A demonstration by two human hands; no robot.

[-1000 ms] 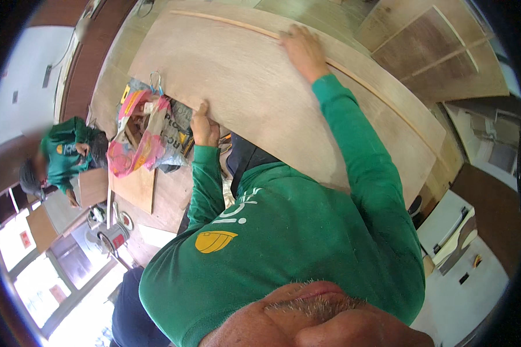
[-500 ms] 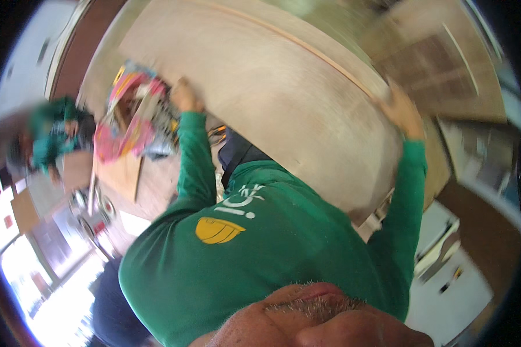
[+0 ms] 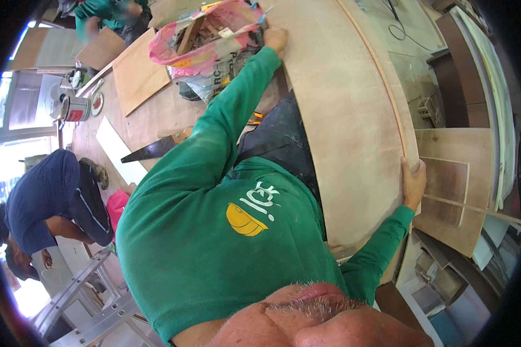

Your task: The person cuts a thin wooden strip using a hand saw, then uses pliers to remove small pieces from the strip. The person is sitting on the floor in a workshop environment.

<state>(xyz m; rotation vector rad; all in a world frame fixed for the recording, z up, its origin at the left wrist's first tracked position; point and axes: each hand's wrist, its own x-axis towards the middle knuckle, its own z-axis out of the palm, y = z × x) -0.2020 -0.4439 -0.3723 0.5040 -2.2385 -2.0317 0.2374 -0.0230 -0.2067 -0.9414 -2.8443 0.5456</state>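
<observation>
A large plywood panel (image 3: 341, 127) stretches away in front of me, with a thin wooden strip (image 3: 382, 81) running lengthwise near its far-side edge. My left hand (image 3: 276, 41) is closed on the panel's left edge, beside a pink-lined sack. Farther down and to the right, my right hand (image 3: 413, 184) grips the opposite edge close to the near corner. The fingers of both hands are partly hidden by the panel.
The pink-lined sack (image 3: 171, 49) holds wood scraps. A handsaw (image 3: 150, 149) lies left of my arm near a white board (image 3: 113, 141). Cans (image 3: 75, 108), a metal stepladder (image 3: 92, 324), a crouching person (image 3: 58, 196) and another person (image 3: 104, 14) are leftward. Panels (image 3: 446, 179) lean at right.
My view and body have turned, so the panel now runs away from me instead of across. Both hands keep hold of its edges. The handsaw and a crouching person have come into view.
</observation>
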